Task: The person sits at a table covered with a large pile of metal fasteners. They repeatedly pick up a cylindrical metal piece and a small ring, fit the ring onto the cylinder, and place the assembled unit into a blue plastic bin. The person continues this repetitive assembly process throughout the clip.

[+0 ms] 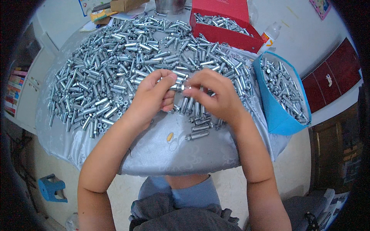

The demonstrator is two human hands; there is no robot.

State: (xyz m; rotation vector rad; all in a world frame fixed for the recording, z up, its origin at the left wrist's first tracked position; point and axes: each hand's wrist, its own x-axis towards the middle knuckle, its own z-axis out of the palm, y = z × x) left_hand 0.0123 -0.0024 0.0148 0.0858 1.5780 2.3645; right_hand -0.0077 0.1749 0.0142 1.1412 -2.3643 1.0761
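Note:
My left hand (150, 94) pinches a shiny metal expansion bolt (177, 87) between thumb and fingers, held roughly level above the table's near side. At the bolt's right end, my right hand (217, 94) has its thumb and curled fingers closed on the tip; these fingertips are slightly blurred, and whether they also hold a small nut or washer is unclear. Below both hands lie several more bolts (198, 134), side by side. A wide heap of such bolts (104, 73) spreads across the table beyond. Loose nuts (121, 104) sit left of my left hand.
A blue fabric bin (283, 119) full of bolts stands at the right edge. Behind are a red box (231, 38) with more bolts, a clear bottle (271, 32) and a metal pot (169, 5). A small yellow piece (170, 136) lies on the silvery tablecloth (169, 158).

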